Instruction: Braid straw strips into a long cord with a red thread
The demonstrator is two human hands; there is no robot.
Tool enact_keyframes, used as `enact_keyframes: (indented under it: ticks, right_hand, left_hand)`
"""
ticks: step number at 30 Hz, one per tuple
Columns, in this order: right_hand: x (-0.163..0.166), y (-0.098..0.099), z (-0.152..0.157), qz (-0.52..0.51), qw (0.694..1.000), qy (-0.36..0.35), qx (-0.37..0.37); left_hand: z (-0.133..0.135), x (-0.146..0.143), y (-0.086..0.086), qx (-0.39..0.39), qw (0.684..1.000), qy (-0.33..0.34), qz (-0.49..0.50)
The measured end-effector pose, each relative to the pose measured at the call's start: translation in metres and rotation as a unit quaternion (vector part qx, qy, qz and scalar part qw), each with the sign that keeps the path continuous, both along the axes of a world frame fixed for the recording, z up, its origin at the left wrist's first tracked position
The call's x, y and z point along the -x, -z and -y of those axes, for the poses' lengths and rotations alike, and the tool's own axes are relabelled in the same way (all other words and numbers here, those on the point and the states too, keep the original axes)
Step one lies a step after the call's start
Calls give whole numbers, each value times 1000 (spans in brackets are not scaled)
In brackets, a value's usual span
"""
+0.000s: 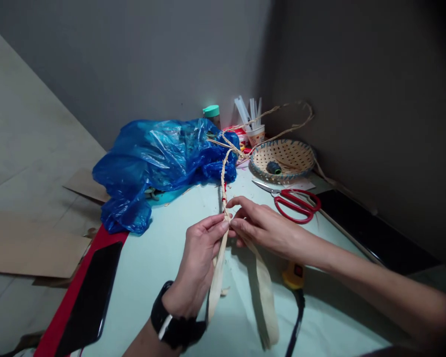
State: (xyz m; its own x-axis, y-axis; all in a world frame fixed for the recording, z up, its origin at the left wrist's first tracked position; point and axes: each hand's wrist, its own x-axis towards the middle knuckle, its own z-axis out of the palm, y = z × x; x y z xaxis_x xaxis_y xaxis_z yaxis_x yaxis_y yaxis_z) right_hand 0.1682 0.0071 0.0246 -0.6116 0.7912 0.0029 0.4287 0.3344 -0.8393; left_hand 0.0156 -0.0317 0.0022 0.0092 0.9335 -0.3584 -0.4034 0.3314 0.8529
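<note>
Between my hands is a pale braided cord of plant fibre, its plaited part running up and away toward the back of the table. My left hand pinches the low end of the plait between thumb and fingers. On the other side, my right hand closes thumb and fingertips on a strand at the same spot, forefinger bent above. One flat fibre strip hangs below my left hand, and a second wide strip droops below my right. Some red shows at the braid just above my fingers.
Red-handled scissors lie right of my hands, before a woven basket holding a dark thread spool. A blue plastic bag sits back left. A yellow-handled tool with a black cord lies under my right forearm. Dark flat devices flank both sides.
</note>
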Motion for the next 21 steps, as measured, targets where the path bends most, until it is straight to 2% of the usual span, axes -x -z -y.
enact_keyframes:
  ticks: [6, 14, 21]
  right_hand:
    - [-2, 9, 0, 19, 999, 35, 12]
    - [0, 10, -2, 80, 995, 29, -59]
    - [-1, 12, -2, 91, 992, 3, -92]
  left_hand:
    - [0, -3, 6, -37, 999, -7, -10]
    - [-2, -4, 7, -82, 976, -38, -198]
    - [0, -4, 1, -87, 974, -22, -209]
